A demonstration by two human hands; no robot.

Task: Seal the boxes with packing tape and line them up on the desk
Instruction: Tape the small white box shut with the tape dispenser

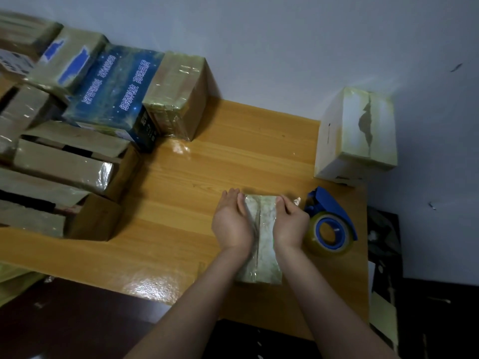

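Step in hand: smoothing tape onto small box (261, 237), mid-surface (233, 156), nr the front edge. Left hand (232, 221) lies flat vs its left side, fingers straight; right hand (289, 224) curls over its right side, gripping it. Next, prob.: press seam flat, then shift the box into line w/ the rest, which needs a steady two-hand hold. Count: 1 small box, 1 white box (357, 136) far right, 1 tape dispenser (329, 224) just beside right hand, stacked boxes (114, 94) left: 7 at least, exact no. unclear.
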